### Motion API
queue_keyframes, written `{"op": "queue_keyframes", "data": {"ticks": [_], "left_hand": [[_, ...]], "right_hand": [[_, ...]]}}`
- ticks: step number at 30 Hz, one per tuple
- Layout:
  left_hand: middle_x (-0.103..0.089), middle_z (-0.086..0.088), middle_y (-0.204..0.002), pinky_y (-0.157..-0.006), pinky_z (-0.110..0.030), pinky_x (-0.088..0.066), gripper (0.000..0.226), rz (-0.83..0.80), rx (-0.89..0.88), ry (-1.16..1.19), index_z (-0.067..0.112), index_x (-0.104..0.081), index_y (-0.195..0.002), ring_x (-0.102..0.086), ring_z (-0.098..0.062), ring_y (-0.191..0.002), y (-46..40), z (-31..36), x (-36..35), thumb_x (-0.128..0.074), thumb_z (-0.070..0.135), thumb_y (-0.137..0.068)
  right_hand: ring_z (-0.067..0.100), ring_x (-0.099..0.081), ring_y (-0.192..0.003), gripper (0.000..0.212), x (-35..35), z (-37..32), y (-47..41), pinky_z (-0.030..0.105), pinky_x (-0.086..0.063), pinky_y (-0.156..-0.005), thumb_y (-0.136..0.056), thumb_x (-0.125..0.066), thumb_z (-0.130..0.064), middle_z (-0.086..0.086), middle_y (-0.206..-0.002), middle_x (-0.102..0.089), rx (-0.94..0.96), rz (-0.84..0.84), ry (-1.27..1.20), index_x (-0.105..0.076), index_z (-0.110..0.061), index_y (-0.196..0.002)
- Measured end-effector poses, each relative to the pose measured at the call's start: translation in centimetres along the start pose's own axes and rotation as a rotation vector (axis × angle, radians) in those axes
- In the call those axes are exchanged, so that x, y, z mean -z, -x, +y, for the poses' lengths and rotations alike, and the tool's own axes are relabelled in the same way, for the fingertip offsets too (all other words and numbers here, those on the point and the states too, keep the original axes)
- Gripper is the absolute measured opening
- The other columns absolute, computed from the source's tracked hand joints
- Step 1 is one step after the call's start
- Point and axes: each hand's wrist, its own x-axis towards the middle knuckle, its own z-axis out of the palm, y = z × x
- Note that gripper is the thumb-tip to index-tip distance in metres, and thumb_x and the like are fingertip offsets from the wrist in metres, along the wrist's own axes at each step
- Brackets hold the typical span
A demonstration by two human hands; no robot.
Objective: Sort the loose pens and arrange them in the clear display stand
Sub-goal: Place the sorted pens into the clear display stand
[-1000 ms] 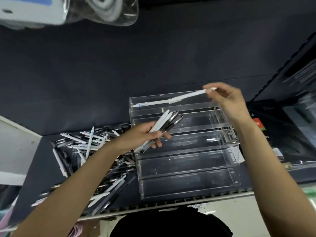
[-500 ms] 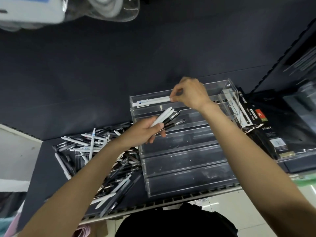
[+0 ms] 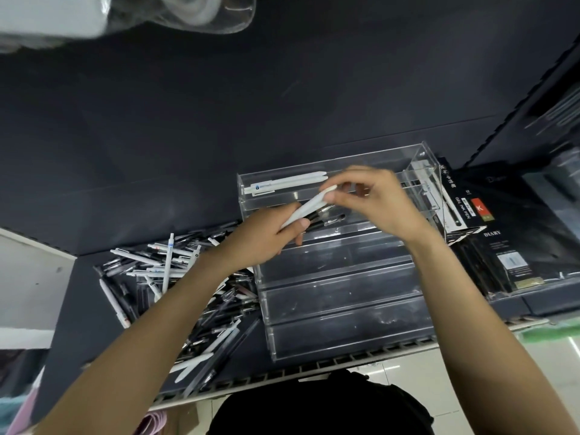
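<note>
Right hand [image 3: 373, 199] pinching white pen [image 3: 309, 208] at its far tip; left hand [image 3: 266, 237] clamped on bundle [image 3: 323, 218], seemingly its near end too. Long axis up-right toward stand [image 3: 345, 277], top tier just beyond.

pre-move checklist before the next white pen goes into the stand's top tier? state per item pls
1. Right hand has a grip on the tip of the white pen: ok.
2. Left hand holds the rest of the bundle, dark pens included: ok.
3. White pen free of the bundle: not ok, its lower end sits in the left hand.
4. Top tier of the clear display stand has room beside the white pens already laid there: ok.
5. Lower tiers hold no pens: ok.
6. Pen orientation matches the laid ones: cannot tell.
</note>
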Motion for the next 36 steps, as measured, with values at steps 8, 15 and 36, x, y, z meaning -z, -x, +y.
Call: {"op": "queue_keyframes", "data": {"ticks": [8,15,36], "left_hand": [[-0.059,0.017,-0.063,-0.049,-0.019,-0.040,0.019,0.254,-0.012,-0.153,0.019,-0.056,-0.094,-0.054,-0.008,-0.048,2.6,-3.4,0.7,-0.043,0.033,-0.099],[-0.066,0.014,-0.072,-0.051,-0.018,-0.043,0.021,0.163,0.067,0.128,0.023,-0.054,-0.081,-0.050,-0.007,-0.046,2.4,-3.0,0.8,-0.045,0.031,-0.098],[-0.062,0.009,-0.065,-0.048,-0.023,-0.046,0.014,0.094,0.068,0.167,0.018,-0.059,-0.091,-0.050,-0.004,-0.044,0.9,-2.0,1.1,-0.051,0.028,-0.095]], "right_hand": [[0.001,-0.063,-0.078,0.014,2.7,2.2,0.4,0.017,-0.047,-0.081,-0.087,-0.065,-0.010,-0.017,-0.073,-0.070,-0.196,0.403,-0.191,-0.068,-0.020,-0.096],[0.016,-0.060,-0.090,0.010,0.2,1.9,-2.4,0.031,-0.043,-0.092,-0.084,-0.069,-0.023,-0.002,-0.089,-0.069,-0.199,0.208,0.313,-0.074,-0.023,-0.092],[0.008,-0.061,-0.089,0.012,-1.3,-1.5,-1.5,0.025,-0.047,-0.085,-0.083,-0.071,-0.028,-0.010,-0.088,-0.071,-0.075,0.037,0.199,-0.073,-0.020,-0.091]]}}
